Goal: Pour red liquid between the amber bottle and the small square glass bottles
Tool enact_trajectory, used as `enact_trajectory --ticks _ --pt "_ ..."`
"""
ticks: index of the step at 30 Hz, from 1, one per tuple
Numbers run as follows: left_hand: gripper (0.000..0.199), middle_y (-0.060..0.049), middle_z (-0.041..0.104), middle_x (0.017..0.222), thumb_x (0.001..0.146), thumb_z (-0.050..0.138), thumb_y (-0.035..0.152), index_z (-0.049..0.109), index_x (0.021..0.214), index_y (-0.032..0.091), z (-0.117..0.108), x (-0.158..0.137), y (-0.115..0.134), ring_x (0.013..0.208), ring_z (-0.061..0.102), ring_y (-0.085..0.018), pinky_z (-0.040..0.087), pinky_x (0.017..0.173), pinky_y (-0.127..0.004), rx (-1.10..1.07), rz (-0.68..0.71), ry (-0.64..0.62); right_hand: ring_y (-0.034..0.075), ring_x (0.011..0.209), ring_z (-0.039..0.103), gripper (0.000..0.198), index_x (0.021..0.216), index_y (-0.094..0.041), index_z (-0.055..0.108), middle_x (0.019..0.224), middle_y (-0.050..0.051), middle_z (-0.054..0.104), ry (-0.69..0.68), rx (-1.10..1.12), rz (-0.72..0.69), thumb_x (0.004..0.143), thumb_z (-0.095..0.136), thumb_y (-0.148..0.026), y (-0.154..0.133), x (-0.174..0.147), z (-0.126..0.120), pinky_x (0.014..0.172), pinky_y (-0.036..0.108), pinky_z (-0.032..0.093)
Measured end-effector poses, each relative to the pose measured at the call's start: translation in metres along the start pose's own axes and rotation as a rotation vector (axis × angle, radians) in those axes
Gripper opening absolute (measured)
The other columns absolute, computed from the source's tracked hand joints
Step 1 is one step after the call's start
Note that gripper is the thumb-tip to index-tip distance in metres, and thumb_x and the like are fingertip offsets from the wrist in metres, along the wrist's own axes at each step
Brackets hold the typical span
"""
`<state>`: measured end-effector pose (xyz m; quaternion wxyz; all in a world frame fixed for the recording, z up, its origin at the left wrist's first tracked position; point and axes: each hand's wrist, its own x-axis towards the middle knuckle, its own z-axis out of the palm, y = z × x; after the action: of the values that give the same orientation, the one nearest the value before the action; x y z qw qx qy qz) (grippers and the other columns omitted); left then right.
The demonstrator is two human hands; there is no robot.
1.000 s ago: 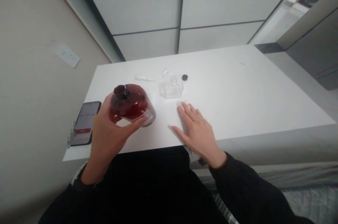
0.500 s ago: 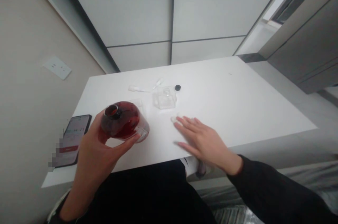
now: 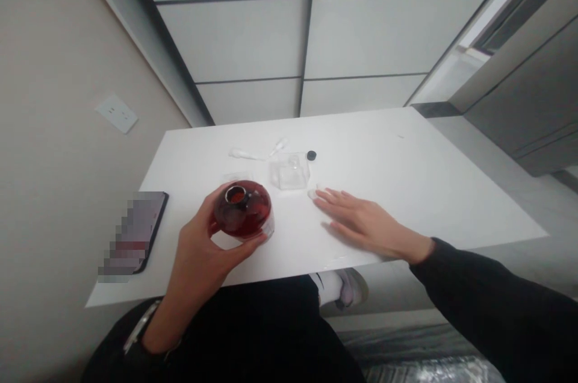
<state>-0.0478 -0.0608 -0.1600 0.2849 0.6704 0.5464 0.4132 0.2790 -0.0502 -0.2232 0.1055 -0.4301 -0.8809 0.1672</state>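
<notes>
A dark red, round-shouldered bottle [image 3: 246,214] with an uncapped neck is gripped by my left hand [image 3: 210,244], thumb on the near side and fingers round the far side. It is nearly upright over the table's near left part. My right hand [image 3: 356,217] lies flat with its fingers stretched out over the tabletop. At its fingertips is a small whitish, see-through piece [image 3: 312,194], too faint to name. Beyond the hands stands a clear, empty-looking square bottle [image 3: 291,173], with a small black cap [image 3: 311,155] beside it.
Two pale, slender plastic pieces [image 3: 246,155] lie behind the clear bottle. Another clear item [image 3: 237,177] is partly hidden behind the red bottle. A phone [image 3: 139,232] rests at the left of the white table [image 3: 428,184]. A wall socket [image 3: 116,113] is on the left.
My left hand has brought the red bottle to the right, more upright and apparently lower. My right hand has shifted slightly, still flat. The view has turned a little.
</notes>
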Motion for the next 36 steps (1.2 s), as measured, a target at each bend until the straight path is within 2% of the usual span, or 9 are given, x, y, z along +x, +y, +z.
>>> enact_trajectory --ticks 6,9,13,17,22,25,30,33,36 --pt "0.077 -0.008 0.076 0.133 0.069 0.097 0.031 0.064 0.137 0.024 0.017 -0.006 0.003 0.116 0.076 -0.027 0.064 0.104 -0.042 -0.035 0.027 -0.056 0.025 0.150 0.054 0.076 0.173 -0.026 0.028 0.167 0.004 0.049 0.106 -0.071 -0.188 0.103 0.057 -0.036 -0.065 -0.071 0.017 0.120 0.042 0.053" --pt "0.078 -0.008 0.075 0.134 0.069 0.097 0.026 0.061 0.138 0.024 0.028 -0.010 -0.002 0.118 0.074 -0.026 0.063 0.105 -0.042 -0.081 0.033 -0.067 0.029 0.141 0.063 0.072 0.173 -0.028 0.027 0.163 0.004 0.055 0.208 -0.224 -0.090 0.106 0.049 -0.041 -0.048 -0.101 0.025 0.111 0.049 0.060" --pt "0.077 -0.009 0.074 0.135 0.070 0.096 0.023 0.060 0.138 0.023 0.045 -0.010 -0.008 0.119 0.074 -0.026 0.064 0.103 -0.043 -0.131 0.068 -0.091 0.037 0.143 0.060 0.070 0.174 -0.027 0.023 0.166 0.011 0.051 0.293 -0.345 0.170 0.109 0.043 -0.044 -0.025 -0.130 0.029 0.107 0.061 0.060" --pt "0.079 -0.012 0.072 0.138 0.072 0.096 0.026 0.057 0.141 0.022 0.063 -0.002 -0.013 0.122 0.073 -0.029 0.062 0.106 -0.048 -0.156 0.096 -0.112 0.035 0.152 0.050 0.078 0.175 -0.027 0.019 0.171 0.012 0.044 0.266 -0.276 0.192 0.107 0.052 -0.045 -0.043 -0.127 0.039 0.114 0.059 0.056" --pt "0.091 -0.018 0.064 0.151 0.075 0.096 0.040 0.048 0.151 0.022 0.072 0.001 -0.018 0.138 0.065 -0.036 0.054 0.117 -0.058 -0.058 0.188 -0.105 0.033 0.159 0.041 0.080 0.172 -0.021 0.028 0.171 0.011 0.044 0.234 -0.118 0.064 0.103 0.060 -0.049 -0.096 -0.078 0.060 0.119 0.058 0.052" --pt "0.097 -0.018 0.056 0.161 0.080 0.091 0.050 0.040 0.159 0.026 0.054 -0.005 -0.016 0.149 0.056 -0.037 0.054 0.118 -0.056 0.019 0.304 -0.027 0.037 0.160 0.039 0.079 0.164 -0.012 0.044 0.171 0.016 0.042 0.179 -0.024 0.004 0.100 0.064 -0.053 -0.130 -0.034 0.073 0.124 0.058 0.046" --pt "0.050 -0.009 0.075 0.130 0.101 0.064 0.038 0.053 0.148 0.024 -0.020 0.002 -0.023 0.123 0.073 -0.024 0.059 0.109 -0.047 0.113 0.319 0.402 0.039 0.161 0.035 0.087 0.162 -0.008 0.047 0.173 0.015 0.040 0.090 0.162 -0.144 0.098 0.063 -0.064 -0.171 0.036 0.095 0.131 0.058 0.036" --pt "0.050 -0.007 0.076 0.124 0.094 0.069 0.031 0.056 0.141 0.024 -0.071 0.017 -0.048 0.120 0.073 -0.026 0.058 0.108 -0.049 0.200 0.199 0.584 0.036 0.163 0.033 0.082 0.163 -0.010 0.045 0.173 0.015 0.040 0.078 0.219 -0.208 0.099 0.065 -0.058 -0.175 0.048 0.098 0.132 0.058 0.034" --pt "0.047 -0.008 0.070 0.134 0.091 0.066 0.026 0.055 0.137 0.024 -0.110 0.020 -0.078 0.113 0.077 -0.024 0.060 0.103 -0.046 0.145 -0.109 0.546 0.034 0.160 0.038 0.071 0.162 -0.014 0.048 0.172 0.013 0.043 0.081 0.177 -0.197 0.100 0.066 -0.046 -0.164 0.028 0.093 0.130 0.058 0.037"
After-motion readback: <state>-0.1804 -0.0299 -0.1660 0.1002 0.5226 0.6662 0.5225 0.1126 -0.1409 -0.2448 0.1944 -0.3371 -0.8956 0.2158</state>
